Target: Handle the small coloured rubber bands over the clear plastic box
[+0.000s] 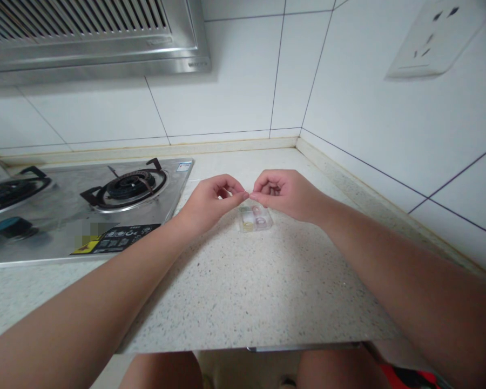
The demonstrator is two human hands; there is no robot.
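My left hand (pixel 215 201) and my right hand (pixel 288 194) meet over the counter, thumb and forefinger of each pinched together, the fingertips nearly touching. Whatever lies between the fingertips is too small to make out. Just below them, on the speckled stone counter (pixel 259 292), sits a small clear plastic case (pixel 256 220). Yellow, green and pinkish ring-like shapes show in its compartments, though their kind is unclear. The far edge of the case is partly hidden by my fingers.
A steel gas hob (pixel 60 200) with black burners is on the left, under a range hood (pixel 105 59). White tiled walls close off the back and right, with a socket (pixel 425 40) high on the right. The counter's front edge runs above my legs.
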